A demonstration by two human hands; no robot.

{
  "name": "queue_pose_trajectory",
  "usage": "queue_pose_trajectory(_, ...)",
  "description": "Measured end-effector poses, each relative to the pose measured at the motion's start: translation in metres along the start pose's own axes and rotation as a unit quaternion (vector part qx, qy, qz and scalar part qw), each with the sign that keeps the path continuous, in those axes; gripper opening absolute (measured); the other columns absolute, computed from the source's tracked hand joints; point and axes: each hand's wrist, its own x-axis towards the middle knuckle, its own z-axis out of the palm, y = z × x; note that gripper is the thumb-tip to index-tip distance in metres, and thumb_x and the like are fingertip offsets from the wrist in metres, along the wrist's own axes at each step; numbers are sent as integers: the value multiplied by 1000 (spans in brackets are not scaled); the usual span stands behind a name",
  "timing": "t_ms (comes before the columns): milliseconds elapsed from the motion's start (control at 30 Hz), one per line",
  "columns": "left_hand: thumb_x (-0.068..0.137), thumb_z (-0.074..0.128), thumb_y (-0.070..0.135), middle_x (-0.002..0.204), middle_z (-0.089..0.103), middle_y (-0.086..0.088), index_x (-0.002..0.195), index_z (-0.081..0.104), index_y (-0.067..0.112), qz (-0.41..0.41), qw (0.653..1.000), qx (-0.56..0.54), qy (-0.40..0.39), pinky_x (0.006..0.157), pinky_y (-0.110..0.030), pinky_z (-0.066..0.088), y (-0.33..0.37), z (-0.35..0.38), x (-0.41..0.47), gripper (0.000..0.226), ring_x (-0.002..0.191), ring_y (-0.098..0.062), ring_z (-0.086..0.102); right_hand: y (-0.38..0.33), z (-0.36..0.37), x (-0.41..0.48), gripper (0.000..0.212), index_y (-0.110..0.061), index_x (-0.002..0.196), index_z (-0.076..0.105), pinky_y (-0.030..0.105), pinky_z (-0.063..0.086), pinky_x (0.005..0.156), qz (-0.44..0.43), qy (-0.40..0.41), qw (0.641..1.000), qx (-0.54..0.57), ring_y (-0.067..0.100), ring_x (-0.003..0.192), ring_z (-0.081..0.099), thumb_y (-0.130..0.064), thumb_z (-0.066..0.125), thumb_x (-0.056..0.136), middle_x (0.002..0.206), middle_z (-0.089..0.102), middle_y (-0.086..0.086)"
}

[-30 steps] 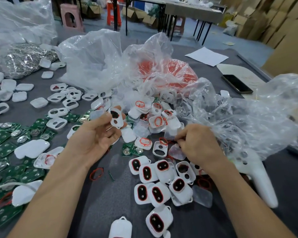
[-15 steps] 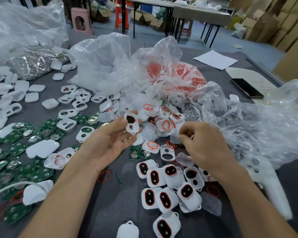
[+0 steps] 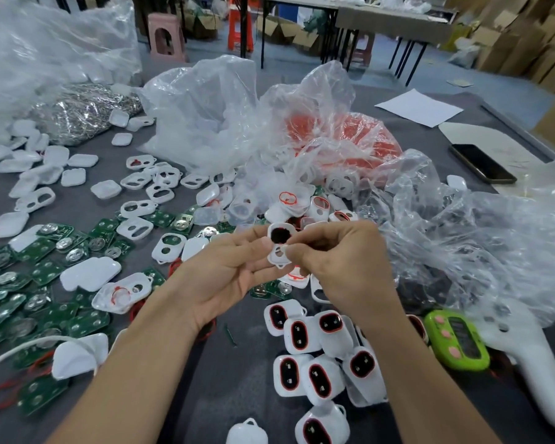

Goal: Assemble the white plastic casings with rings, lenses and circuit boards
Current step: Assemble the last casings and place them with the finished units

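**Small casing held between two hands at assembly table**

The left hand [image 3: 225, 267] held a white casing [image 3: 278, 243] upright at its fingertips, thumb and fingers closed on its edges. The right hand [image 3: 343, 261] pinched its lower end between thumb and forefinger. The casing was in the air above the table [image 3: 237, 373], between the two palms. It looked a light, stiff, thin-walled plastic shell, smooth enough to slip and likely to flex or crack if squeezed across its two openings, so the rim seemed the safest hold. Whether the right fingertips also carried a ring or lens could not be made out, and the dark patch in the upper opening was too blurred to name. Finished casings [image 3: 318, 357] lay just below the wrists and boards [image 3: 45, 283] to the left. Rings [image 3: 343, 139] sat veiled in a crumpled bag behind.
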Motion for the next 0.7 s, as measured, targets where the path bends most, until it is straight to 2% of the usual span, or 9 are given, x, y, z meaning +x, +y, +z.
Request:
queue_pose_trajectory(167, 74, 79, 18, 110, 75, -18, 113, 75, 4, -11, 999, 30, 14, 81, -32, 61, -3, 2, 3, 42, 96, -24, 76, 5, 0, -1, 11, -23, 77, 82, 29, 56, 65, -72, -13, 989, -128, 9, 65, 68, -12, 82, 80, 67, 72, -11)
queue_pose_trajectory(300, 84, 72, 14, 105, 77, -17, 104, 81, 9, -9, 998, 50, 30, 78, -31, 62, -5, 1, 4, 23, 93, -23, 77, 5, 2, -4, 12, -22, 80, 80, 33, 53, 70, -138, -14, 967, -211, 10, 70, 62, -12, 76, 86, 75, 70, -12)
queue_pose_trajectory(367, 84, 70, 15, 103, 78, -16, 103, 81, 9, -7, 997, 63, 31, 77, -30, 63, -7, 2, 4, 23, 91, -21, 77, 5, 5, -5, 9, -22, 78, 79, 37, 55, 70, -149, 0, 959, -243, 13, 69, 64, -15, 77, 84, 72, 71, -9)
queue_pose_trajectory(567, 74, 79, 23, 100, 78, -14, 103, 81, 9, -15, 998, 63, 18, 77, -28, 62, -10, 5, 3, 32, 88, -19, 77, 5, 10, -7, 10, -23, 73, 77, 35, 57, 64, -132, 70, 965, -218, 11, 62, 65, -18, 86, 73, 65, 70, -10)
queue_pose_trajectory(700, 82, 76, 18, 111, 73, -21, 108, 79, 5, -16, 998, 51, 19, 79, -30, 62, -11, 4, 4, 29, 84, -20, 76, 12, 12, -7, 20, -28, 83, 73, 22, 52, 65, -98, 98, 972, -188, 3, 69, 59, -21, 89, 73, 72, 62, -17)
